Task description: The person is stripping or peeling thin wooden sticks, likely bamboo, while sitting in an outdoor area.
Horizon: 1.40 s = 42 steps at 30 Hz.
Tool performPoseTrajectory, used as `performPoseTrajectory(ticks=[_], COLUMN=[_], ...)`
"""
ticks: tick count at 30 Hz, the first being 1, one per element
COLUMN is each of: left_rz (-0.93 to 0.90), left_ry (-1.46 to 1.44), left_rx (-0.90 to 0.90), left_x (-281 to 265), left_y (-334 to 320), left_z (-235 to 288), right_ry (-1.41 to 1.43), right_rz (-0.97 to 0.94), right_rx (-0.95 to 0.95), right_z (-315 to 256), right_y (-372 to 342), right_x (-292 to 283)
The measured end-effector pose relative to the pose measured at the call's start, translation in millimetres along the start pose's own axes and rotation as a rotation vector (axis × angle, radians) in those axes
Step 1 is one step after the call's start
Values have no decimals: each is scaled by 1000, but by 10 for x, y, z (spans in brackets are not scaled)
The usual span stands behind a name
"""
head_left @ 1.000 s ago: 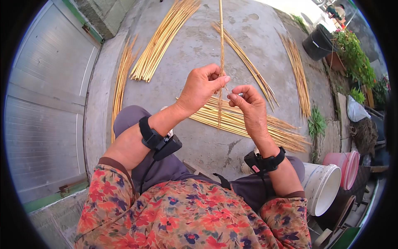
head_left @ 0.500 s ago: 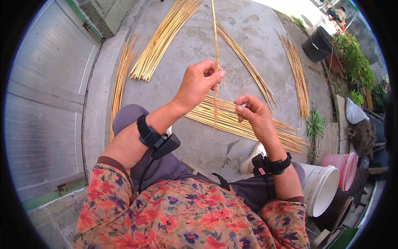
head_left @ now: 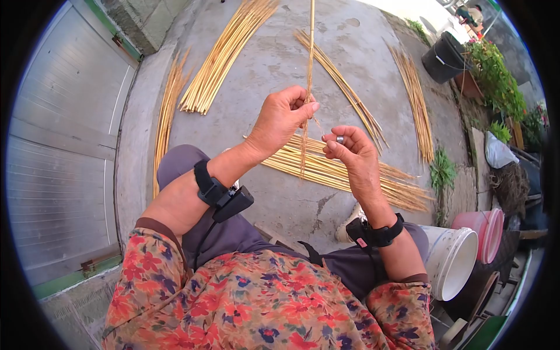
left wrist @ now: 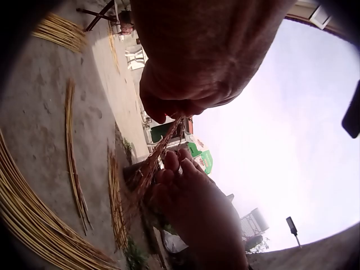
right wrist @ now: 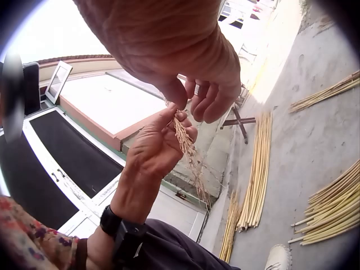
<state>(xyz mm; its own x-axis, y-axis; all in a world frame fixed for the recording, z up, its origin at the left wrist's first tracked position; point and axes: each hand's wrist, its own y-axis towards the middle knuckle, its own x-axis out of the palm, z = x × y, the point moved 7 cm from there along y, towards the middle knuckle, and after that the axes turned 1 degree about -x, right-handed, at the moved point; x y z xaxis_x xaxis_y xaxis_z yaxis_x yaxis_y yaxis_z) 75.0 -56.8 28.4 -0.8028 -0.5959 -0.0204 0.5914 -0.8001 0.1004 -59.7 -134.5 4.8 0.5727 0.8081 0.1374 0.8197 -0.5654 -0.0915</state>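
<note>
My left hand (head_left: pixel 281 119) pinches a dried stalk (head_left: pixel 311 52) between thumb and fingers, just where its seed head (head_left: pixel 304 154) begins. The stalk points away from me, and the tan, wispy seed head trails below the hand toward me. Close by on the right, my right hand (head_left: pixel 357 154) has thumb and forefinger together at the end of a thin strand (head_left: pixel 317 122) of the seed head. A ring (right wrist: pixel 197 90) shows on a finger of that hand in the right wrist view. The left wrist view shows the reddish-brown seed head (left wrist: pixel 154 160) between both hands.
Bundles of dried stalks lie on the concrete: a cross-wise pile (head_left: pixel 326 172) below my hands, a thick bundle (head_left: pixel 227 55) at far left, a thin one (head_left: pixel 344 84) ahead. A white bucket (head_left: pixel 458 262) and pink bucket (head_left: pixel 490 236) stand right, a metal door (head_left: pixel 70 134) left.
My right hand drew away from the left hand to the right, then came slightly back toward it with its fingertips at the strand. The left hand keeps its grip; the stalk tilted and swung back.
</note>
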Motion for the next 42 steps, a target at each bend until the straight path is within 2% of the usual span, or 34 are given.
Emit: performPoseTrajectory(ticks=[5, 9, 11, 17, 21, 23, 25, 28, 34, 42], left_rz=[3, -6, 8, 0, -6, 77, 75, 54, 48, 52], left_ry=[26, 27, 50, 104, 150, 18, -19, -35, -27, -7], left_rx=[8, -15, 29, 49, 23, 81, 67, 48, 33, 5], left_x=[18, 6, -8, -19, -22, -158, -196, -221, -190, -163], left_y=[3, 4, 4, -13, -26, 27, 34, 17, 2, -15], left_z=[7, -23, -2, 10, 57, 118, 89, 47, 15, 13], right_ry=[-3, -22, -29, 64, 5, 20, 3, -17, -9, -20], right_rz=[14, 4, 0, -8, -40, -59, -79, 11, 11, -10], right_rx=[-27, -1, 0, 46, 58, 62, 112, 94, -60, -47], right_z=[-19, 21, 30, 70, 147, 179, 210, 155, -8, 32], right_y=[39, 63, 79, 118, 132, 133, 129, 105, 96, 150], right_x=[18, 13, 20, 63, 39, 19, 26, -21, 125, 184])
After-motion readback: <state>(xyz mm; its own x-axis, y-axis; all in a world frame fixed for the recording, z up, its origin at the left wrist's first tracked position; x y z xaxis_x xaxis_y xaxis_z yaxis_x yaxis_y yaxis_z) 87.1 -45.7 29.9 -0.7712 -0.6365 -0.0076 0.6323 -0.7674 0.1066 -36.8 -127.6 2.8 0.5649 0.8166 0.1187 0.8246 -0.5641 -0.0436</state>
